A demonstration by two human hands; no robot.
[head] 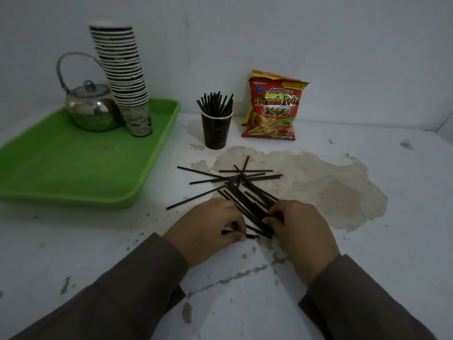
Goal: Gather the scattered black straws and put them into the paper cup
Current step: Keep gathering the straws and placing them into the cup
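Observation:
Several black straws (235,179) lie crossed in a loose pile on the white surface in front of me. A dark paper cup (216,130) stands upright behind the pile, with several black straws (215,104) standing in it. My left hand (208,229) rests on the near end of the pile, its fingers curled around a few straw ends. My right hand (299,229) pinches a bundle of straws (252,207) at their near ends. Both hands press the bundle against the surface.
A green tray (61,168) at the left holds a metal kettle (92,111) and a tall, leaning stack of paper cups (125,77). A red snack bag (272,106) leans on the wall right of the cup. A patch of peeled paint (318,182) lies under the straws.

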